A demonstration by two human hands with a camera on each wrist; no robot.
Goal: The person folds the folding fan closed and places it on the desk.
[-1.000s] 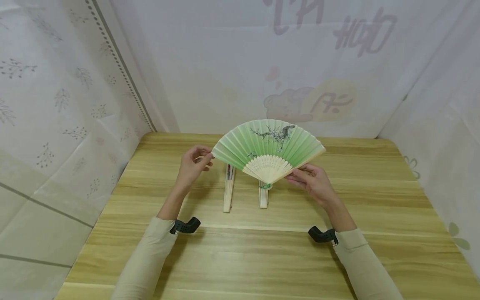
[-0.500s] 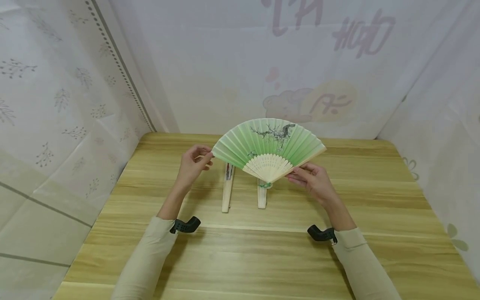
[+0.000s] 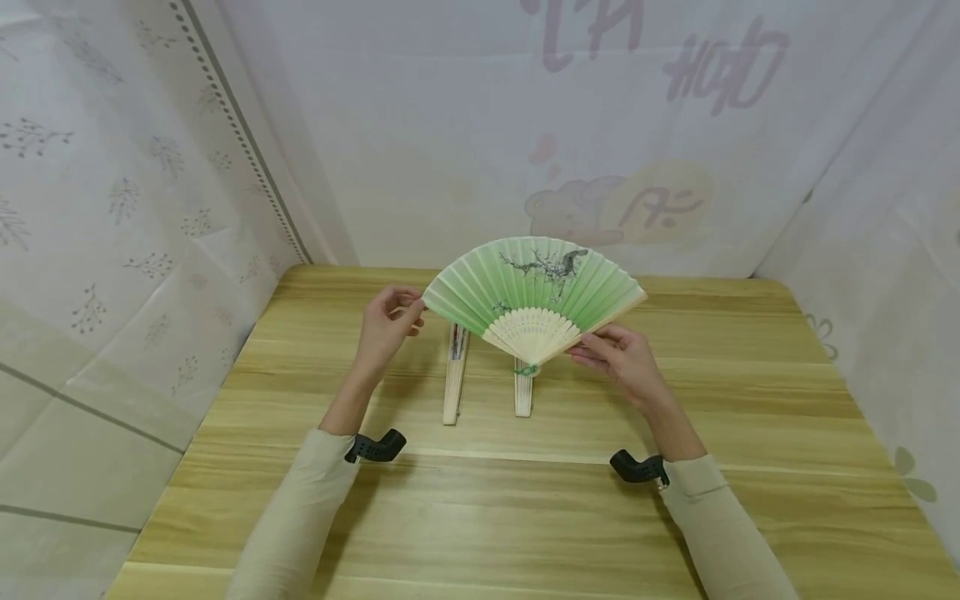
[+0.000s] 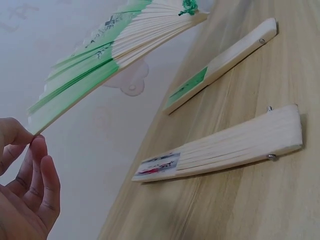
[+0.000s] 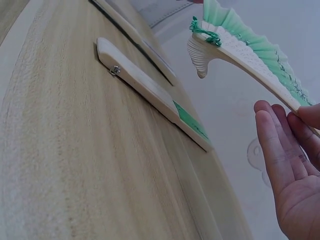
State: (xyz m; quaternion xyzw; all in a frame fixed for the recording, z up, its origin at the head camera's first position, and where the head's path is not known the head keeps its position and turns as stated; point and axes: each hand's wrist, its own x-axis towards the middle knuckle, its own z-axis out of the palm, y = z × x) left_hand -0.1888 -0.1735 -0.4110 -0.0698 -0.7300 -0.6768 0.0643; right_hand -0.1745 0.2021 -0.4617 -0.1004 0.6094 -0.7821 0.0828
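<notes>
Spread wide above the table is a green folding fan with pale ribs, a dark branch print and a green cord at its pivot. My left hand pinches its left outer tip between thumb and index finger, as the left wrist view shows at the fan's corner. On the other side my right hand pinches the right outer rib between thumb and fingers. Two folded fans lie on the table beneath: one with a grey and red print, and one with a green band. The open fan partly covers both in the head view.
The wooden table runs back to a pale printed curtain. More curtain hangs along the left side and the right side. A black wrist camera mount sits at the left cuff, another mount at the right.
The green fan stays spread, held at both sides. It and my right hand have shifted very slightly to the left; my left hand is almost still.
</notes>
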